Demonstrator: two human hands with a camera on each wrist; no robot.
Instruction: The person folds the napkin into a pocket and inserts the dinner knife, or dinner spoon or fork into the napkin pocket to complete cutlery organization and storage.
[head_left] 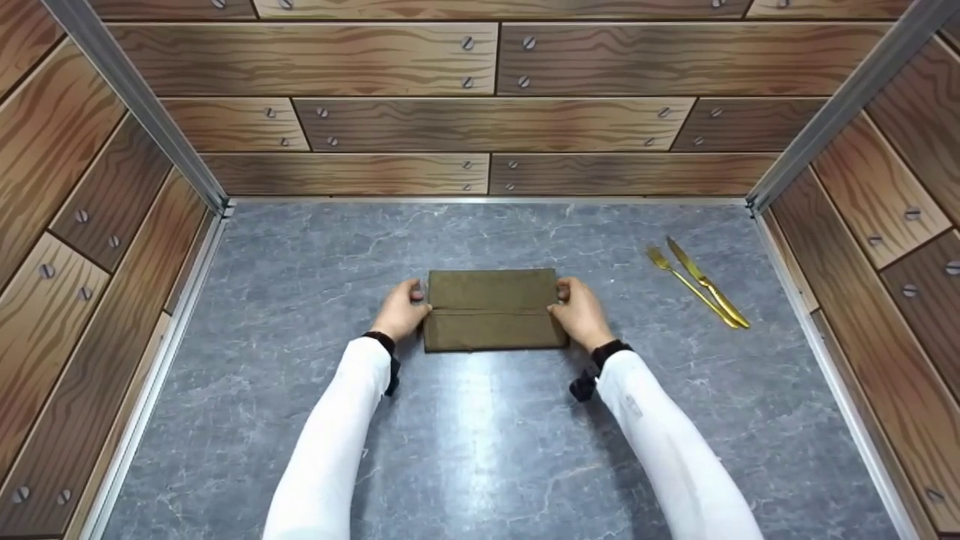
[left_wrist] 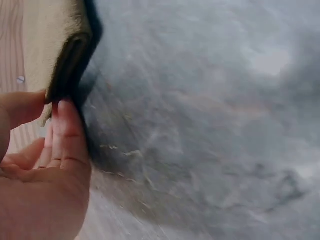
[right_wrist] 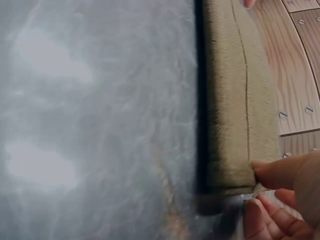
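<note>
An olive-brown cloth napkin [head_left: 487,289], folded into a flat rectangle with a crease running across it, lies at the middle of the grey tabletop. At its left edge my left hand [head_left: 401,311] pinches the cloth, thumb on the near side and fingertips under the layered fold [left_wrist: 75,45]. My right hand [head_left: 583,313] pinches the opposite edge, its thumb pressed on the cloth beside the stitched line in the right wrist view. The napkin's underside is hidden.
To the right lie a gold fork [head_left: 686,283] and a gold knife [head_left: 705,279], close together and slanting. Wood-patterned walls [head_left: 480,124] with metal corner rails [head_left: 825,112] enclose the grey marbled tabletop [head_left: 300,247] at the back and both sides.
</note>
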